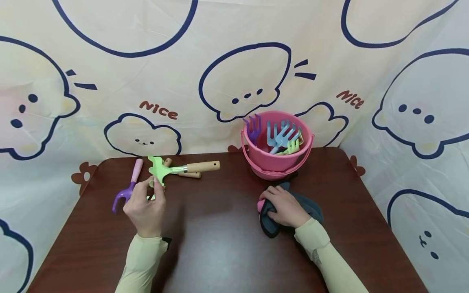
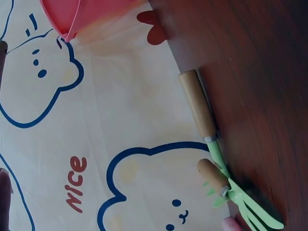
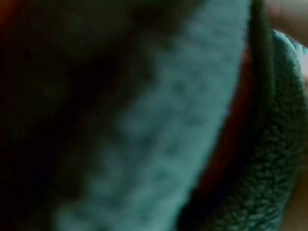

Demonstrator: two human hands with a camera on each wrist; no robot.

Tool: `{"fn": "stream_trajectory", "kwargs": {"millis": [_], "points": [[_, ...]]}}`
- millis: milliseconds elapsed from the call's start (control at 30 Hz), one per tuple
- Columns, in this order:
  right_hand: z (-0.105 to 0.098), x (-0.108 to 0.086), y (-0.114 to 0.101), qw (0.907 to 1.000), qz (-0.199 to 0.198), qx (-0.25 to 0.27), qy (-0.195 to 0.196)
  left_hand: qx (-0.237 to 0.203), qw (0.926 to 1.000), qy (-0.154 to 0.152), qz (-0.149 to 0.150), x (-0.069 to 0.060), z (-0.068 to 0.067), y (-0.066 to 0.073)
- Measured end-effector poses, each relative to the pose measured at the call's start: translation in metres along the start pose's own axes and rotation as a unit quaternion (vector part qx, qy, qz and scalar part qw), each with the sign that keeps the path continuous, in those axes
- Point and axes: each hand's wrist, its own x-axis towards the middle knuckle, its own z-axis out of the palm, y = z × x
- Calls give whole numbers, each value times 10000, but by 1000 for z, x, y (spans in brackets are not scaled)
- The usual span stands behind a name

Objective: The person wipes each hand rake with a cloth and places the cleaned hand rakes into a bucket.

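My left hand (image 1: 146, 209) pinches the light green head of a wooden-handled garden tool (image 1: 158, 170) with finger and thumb. The tool is raised over the table, its handle pointing right. Behind it lie two more green garden tools with wooden handles (image 2: 198, 103), crossing each other. Beside the left hand rests a purple garden tool with a pink handle (image 1: 136, 171), partly covered by the hand. My right hand (image 1: 286, 206) grips a dark teal cloth (image 1: 309, 206) on the table. A pink end (image 1: 261, 205) pokes out of the cloth; the rest is hidden.
A pink bucket (image 1: 272, 160) stands at the back right, holding a purple fork (image 1: 253, 130), blue forks (image 1: 282, 136) and a green fork (image 1: 293, 146). Behind the brown table (image 1: 220, 244) hangs a printed curtain (image 1: 220, 24), which also runs along both sides.
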Motion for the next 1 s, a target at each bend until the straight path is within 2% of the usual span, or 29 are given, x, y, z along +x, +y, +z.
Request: {"fn": "stream_trajectory", "kwargs": {"millis": [200,333,467,633,733,833,1000], "points": [[1,1,2,10000,71,42,-51,-28,9996,-230,183,-5,6,2],[1,2,2,9999,101,58,-90,-90,9992,-258,288,-8,11,3],[1,4,3,9998,115,40,-151,-186,9990,-287,281,-9,15,5],[1,5,2,9997,145,2,-192,-353,9977,-521,264,-7,26,11],[1,6,2,9996,172,-11,-224,-493,9961,-601,412,-5,41,18],[1,6,2,9997,152,-6,-192,-572,9935,-743,650,-1,63,27],[-1,6,1,9998,128,-13,-179,-684,9860,-1192,948,6,103,49]]}}
